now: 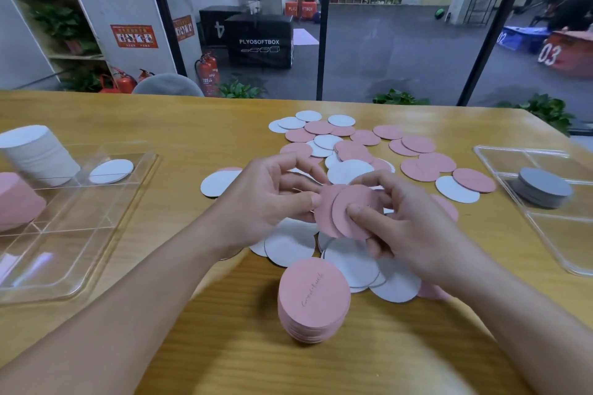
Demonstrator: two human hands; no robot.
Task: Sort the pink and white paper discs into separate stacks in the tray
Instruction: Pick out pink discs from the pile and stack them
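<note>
Both hands over mid-worktop [192, 125]: left hand [272, 199] and right hand [404, 221] each have a pinching grip on the same two overlapping pink discs [340, 215]. Loose discs [353, 151] (pink and white mixed) lie beyond and beneath; pink stack [313, 298] sits nearest. Left tray [106, 221] holds a white stack [38, 159], pink pile [16, 199], single white disc [111, 171].

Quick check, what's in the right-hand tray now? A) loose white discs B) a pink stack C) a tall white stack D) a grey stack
D: the right tray holds only a short grey stack; the tall white stack and a pink stack sit in the left tray.
</note>
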